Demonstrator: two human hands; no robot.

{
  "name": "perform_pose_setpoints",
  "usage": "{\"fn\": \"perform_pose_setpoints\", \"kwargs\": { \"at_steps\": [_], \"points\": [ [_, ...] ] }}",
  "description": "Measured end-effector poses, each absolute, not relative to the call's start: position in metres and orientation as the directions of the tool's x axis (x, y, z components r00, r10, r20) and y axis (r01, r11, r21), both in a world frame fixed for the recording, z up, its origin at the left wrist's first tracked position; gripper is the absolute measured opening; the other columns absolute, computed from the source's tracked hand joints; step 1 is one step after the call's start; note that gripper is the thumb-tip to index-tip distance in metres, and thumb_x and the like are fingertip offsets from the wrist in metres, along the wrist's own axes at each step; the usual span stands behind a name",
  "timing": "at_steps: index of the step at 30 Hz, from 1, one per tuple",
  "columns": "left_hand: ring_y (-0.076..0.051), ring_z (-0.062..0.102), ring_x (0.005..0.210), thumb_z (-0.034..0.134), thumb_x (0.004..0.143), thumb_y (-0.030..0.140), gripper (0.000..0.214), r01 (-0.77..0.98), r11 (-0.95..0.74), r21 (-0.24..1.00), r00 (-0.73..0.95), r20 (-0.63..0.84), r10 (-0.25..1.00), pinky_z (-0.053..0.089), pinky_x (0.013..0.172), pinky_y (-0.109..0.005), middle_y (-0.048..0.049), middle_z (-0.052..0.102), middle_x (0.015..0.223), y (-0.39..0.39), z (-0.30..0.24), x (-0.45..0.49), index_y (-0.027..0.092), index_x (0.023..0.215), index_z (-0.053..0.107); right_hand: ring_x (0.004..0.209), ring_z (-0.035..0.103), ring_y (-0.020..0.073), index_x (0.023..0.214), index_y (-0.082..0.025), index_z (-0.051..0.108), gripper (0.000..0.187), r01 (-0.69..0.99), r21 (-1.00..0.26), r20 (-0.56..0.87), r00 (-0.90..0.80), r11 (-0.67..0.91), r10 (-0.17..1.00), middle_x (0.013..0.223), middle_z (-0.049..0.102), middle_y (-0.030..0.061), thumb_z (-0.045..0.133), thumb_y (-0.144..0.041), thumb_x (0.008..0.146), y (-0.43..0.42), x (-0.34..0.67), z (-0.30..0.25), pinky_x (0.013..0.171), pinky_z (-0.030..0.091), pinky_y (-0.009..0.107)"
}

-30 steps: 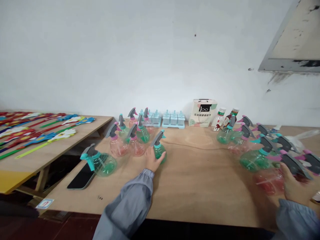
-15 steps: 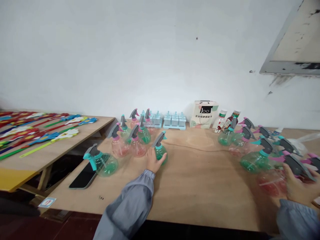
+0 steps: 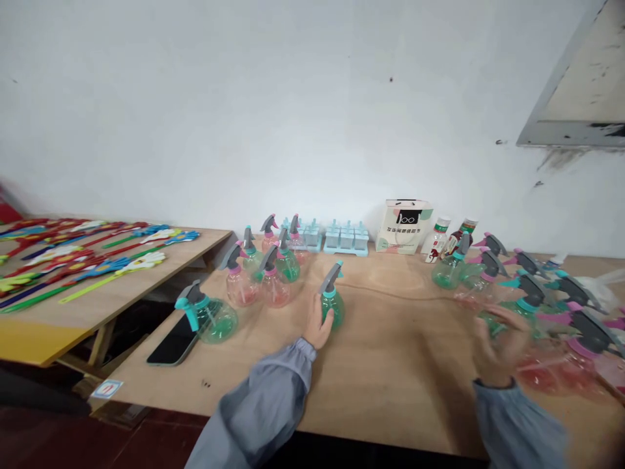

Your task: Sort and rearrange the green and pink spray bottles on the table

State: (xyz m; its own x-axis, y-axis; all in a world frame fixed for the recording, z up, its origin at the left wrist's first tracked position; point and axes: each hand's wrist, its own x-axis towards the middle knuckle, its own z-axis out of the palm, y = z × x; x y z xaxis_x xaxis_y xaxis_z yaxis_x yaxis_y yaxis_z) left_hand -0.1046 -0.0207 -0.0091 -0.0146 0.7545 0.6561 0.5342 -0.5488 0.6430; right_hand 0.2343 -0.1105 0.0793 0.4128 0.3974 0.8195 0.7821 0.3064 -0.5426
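Note:
My left hand (image 3: 318, 326) is wrapped round the side of a green spray bottle (image 3: 334, 306) with a grey and teal trigger head, its thumb across the front. The bottle stands near the middle of the wooden table. My right hand (image 3: 499, 345), blurred, is held up with its fingers apart and nothing in them. Behind it is a green spray bottle (image 3: 522, 309) with a teal collar, partly covered. A pink spray bottle (image 3: 581, 365) stands to its right. Beyond my left hand, a pink spray bottle (image 3: 276, 288) stands among several others.
A green bottle (image 3: 217, 319) stands beside a phone (image 3: 173, 342) on the left. Pale blue ice-pop moulds (image 3: 346, 238), a paper box (image 3: 403, 228) and two small labelled bottles (image 3: 438, 241) line the wall. Colourful hand-shaped clappers (image 3: 112, 270) cover another table.
My right hand has let go of the pink spray bottle at the right and moved left. The left hand has shifted slightly right with the green bottle. The view has turned a little left.

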Motion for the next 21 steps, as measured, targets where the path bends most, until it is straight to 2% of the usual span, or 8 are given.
{"fn": "perform_pose_setpoints", "kwargs": {
  "at_steps": [2, 5, 8, 10, 14, 16, 19, 21],
  "points": [
    [-0.026, 0.042, 0.137, 0.046, 0.090, 0.028, 0.058, 0.530, -0.552, 0.644, -0.007, 0.654, 0.756, 0.037, 0.114, -0.047, -0.0168, 0.046, 0.142, -0.027, -0.011, -0.092, 0.017, 0.146, 0.031, 0.104, 0.062, 0.0295, 0.113, -0.022, 0.058, 0.041, 0.730, -0.522, 0.812, 0.267, 0.441, 0.520, 0.107, 0.064, 0.0125, 0.058, -0.054, 0.087, -0.085, 0.194, 0.068, 0.095, 0.049, 0.053],
    [-0.028, 0.039, 0.140, 0.054, 0.086, 0.027, 0.073, 0.554, -0.557, 0.619, 0.006, 0.666, 0.746, 0.035, 0.115, -0.046, -0.0188, 0.039, 0.146, -0.035, -0.011, -0.076, 0.017, 0.151, 0.023, 0.123, 0.054, 0.0295, 0.134, -0.021, 0.044, 0.062, 0.581, -0.621, 0.676, 0.059, 0.526, 0.734, 0.129, 0.055, 0.0152, 0.064, -0.051, 0.083, -0.063, 0.127, 0.056, 0.107, 0.041, 0.054],
    [-0.030, 0.042, 0.137, 0.060, 0.084, 0.031, 0.080, 0.602, -0.579, 0.550, 0.083, 0.678, 0.730, 0.039, 0.110, -0.047, -0.0204, 0.042, 0.144, -0.040, -0.012, -0.068, 0.017, 0.152, 0.021, 0.141, 0.035, 0.0304, 0.146, -0.021, 0.026, 0.089, 0.426, -0.733, 0.581, -0.013, 0.530, 0.814, 0.150, 0.036, 0.0178, 0.070, -0.054, 0.076, -0.045, 0.077, 0.054, 0.116, 0.031, 0.053],
    [-0.033, 0.047, 0.133, 0.061, 0.084, 0.038, 0.081, 0.656, -0.573, 0.491, 0.125, 0.678, 0.724, 0.042, 0.105, -0.050, -0.0223, 0.046, 0.141, -0.041, -0.014, -0.068, 0.017, 0.152, 0.023, 0.144, 0.032, 0.0293, 0.147, -0.020, 0.024, 0.093, 0.341, -0.776, 0.561, -0.011, 0.531, 0.827, 0.152, 0.034, 0.0181, 0.072, -0.053, 0.075, -0.032, 0.059, 0.058, 0.118, 0.029, 0.051],
    [-0.036, 0.051, 0.128, 0.064, 0.082, 0.051, 0.089, 0.713, -0.569, 0.410, 0.133, 0.718, 0.683, 0.042, 0.102, -0.054, -0.0250, 0.048, 0.141, -0.041, -0.012, -0.080, 0.015, 0.151, 0.022, 0.133, 0.046, 0.0270, 0.134, -0.021, 0.043, 0.070, 0.236, -0.831, 0.520, 0.011, 0.503, 0.854, 0.137, 0.051, 0.0148, 0.072, -0.045, 0.075, -0.013, 0.048, 0.067, 0.114, 0.035, 0.046],
    [-0.035, 0.050, 0.129, 0.062, 0.082, 0.052, 0.087, 0.707, -0.591, 0.389, 0.070, 0.792, 0.606, 0.042, 0.104, -0.054, -0.0239, 0.047, 0.141, -0.037, -0.003, -0.094, 0.016, 0.150, 0.022, 0.125, 0.052, 0.0250, 0.127, -0.024, 0.050, 0.056, 0.183, -0.852, 0.497, -0.010, 0.490, 0.868, 0.129, 0.058, 0.0104, 0.069, -0.040, 0.077, -0.008, 0.049, 0.070, 0.110, 0.040, 0.043],
    [-0.030, 0.047, 0.133, 0.057, 0.086, 0.043, 0.069, 0.711, -0.573, 0.407, -0.174, 0.892, 0.418, 0.042, 0.107, -0.050, -0.0209, 0.046, 0.139, -0.026, 0.020, -0.127, 0.018, 0.144, 0.028, 0.111, 0.061, 0.0219, 0.116, -0.027, 0.059, 0.038, 0.135, -0.864, 0.482, -0.059, 0.486, 0.874, 0.112, 0.066, 0.0051, 0.060, -0.031, 0.079, -0.001, 0.053, 0.071, 0.102, 0.046, 0.038],
    [-0.029, 0.044, 0.135, 0.056, 0.087, 0.039, 0.064, 0.709, -0.459, 0.535, -0.421, 0.844, 0.333, 0.041, 0.107, -0.049, -0.0197, 0.044, 0.139, -0.014, 0.036, -0.154, 0.019, 0.141, 0.030, 0.100, 0.064, 0.0212, 0.109, -0.027, 0.063, 0.032, 0.137, -0.875, 0.454, -0.095, 0.464, 0.886, 0.102, 0.068, 0.0040, 0.058, -0.029, 0.077, 0.005, 0.057, 0.073, 0.097, 0.048, 0.039]
  ]
}}
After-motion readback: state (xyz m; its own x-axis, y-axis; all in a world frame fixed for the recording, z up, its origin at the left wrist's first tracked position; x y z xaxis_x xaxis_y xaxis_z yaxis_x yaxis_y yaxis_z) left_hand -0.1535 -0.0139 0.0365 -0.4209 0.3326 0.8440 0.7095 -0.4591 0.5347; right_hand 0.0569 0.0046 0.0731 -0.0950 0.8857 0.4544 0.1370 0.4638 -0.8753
